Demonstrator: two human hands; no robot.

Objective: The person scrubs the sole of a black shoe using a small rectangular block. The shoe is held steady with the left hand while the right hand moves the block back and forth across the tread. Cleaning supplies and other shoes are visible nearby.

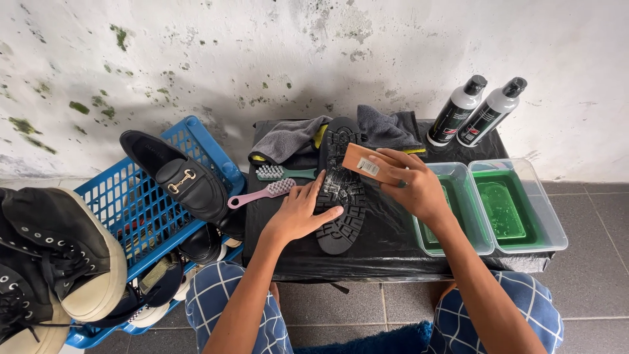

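Note:
A black shoe (340, 196) lies sole-up on a low table covered in black plastic (386, 246). Its treaded sole looks wet and soapy in the middle. My left hand (299, 213) rests flat against the shoe's left side and holds it down, fingers spread. My right hand (411, 183) grips a wooden-backed brush (364, 163) and presses it on the upper part of the sole. A pink brush (261, 193) and a green brush (282, 173) lie just left of the shoe.
Two clear tubs of green liquid (508, 213) stand at the right, two grey-and-black bottles (475, 111) behind them against the stained wall. Grey cloths (386, 128) lie at the back. A blue crate (141, 210) with black shoes and boots (52, 262) stands at the left.

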